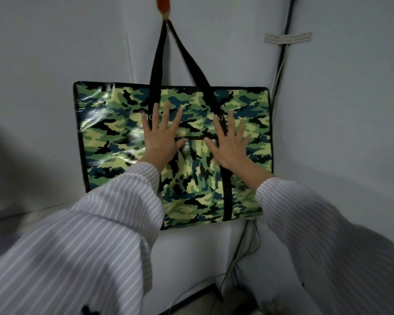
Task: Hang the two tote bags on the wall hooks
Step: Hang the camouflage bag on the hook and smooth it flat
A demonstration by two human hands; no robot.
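A glossy green camouflage tote bag [114, 137] with black trim hangs flat against the white wall. Its two black handles [159, 57] run up to an orange wall hook [163, 6] at the top edge of the view. My left hand [160, 137] lies flat on the bag's front with fingers spread. My right hand [229, 142] rests the same way just to its right, palm on the bag, next to a black vertical strap. Neither hand grips anything. Only one bag is in view.
The wall meets another wall in a corner just right of the bag. Cables [280, 64] run down that corner, held by a strip of tape [287, 37], and trail to the floor below [241, 258]. A dark shadow covers the wall at the left.
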